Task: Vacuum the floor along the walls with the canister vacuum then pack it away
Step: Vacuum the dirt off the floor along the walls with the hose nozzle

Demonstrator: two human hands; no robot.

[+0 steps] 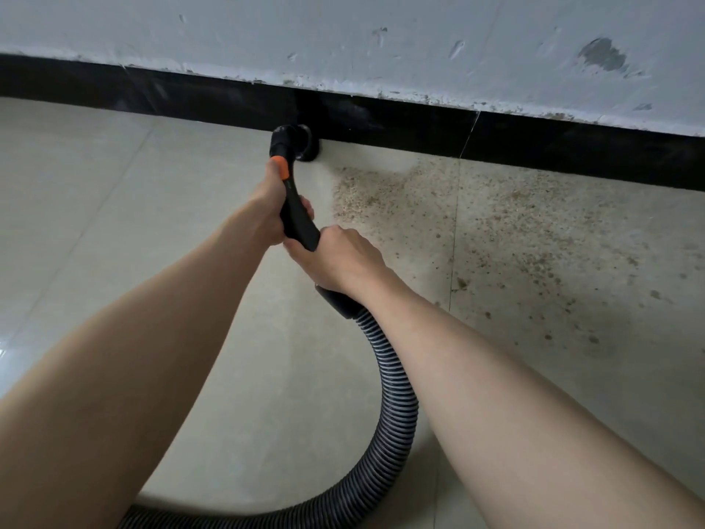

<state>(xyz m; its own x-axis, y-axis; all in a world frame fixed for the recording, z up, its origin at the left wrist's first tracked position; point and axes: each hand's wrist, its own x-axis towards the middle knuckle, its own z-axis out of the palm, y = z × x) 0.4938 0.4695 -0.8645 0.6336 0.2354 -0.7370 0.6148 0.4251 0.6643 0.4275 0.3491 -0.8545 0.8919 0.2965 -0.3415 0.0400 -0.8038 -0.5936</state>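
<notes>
Both hands clamped on the vacuum handle (296,219), brush head (301,145) at the skirting (419,126)

We hold with our left hand (267,211) nearer the skirting and our right hand (339,257) behind it — each grip wrapped tight. The grit patch (496,231) lies just right of the brush; a fast sweep could scatter it, and the looped hose (393,406) behind could snag — pulling the brush off the skirting.

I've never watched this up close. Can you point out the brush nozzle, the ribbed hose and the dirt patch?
brush nozzle (301,141), head view, on its round black head against the skirting.
ribbed hose (396,406), head view, on the bend of its ribbed length.
dirt patch (496,223), head view, on the speckled tiles.
</notes>
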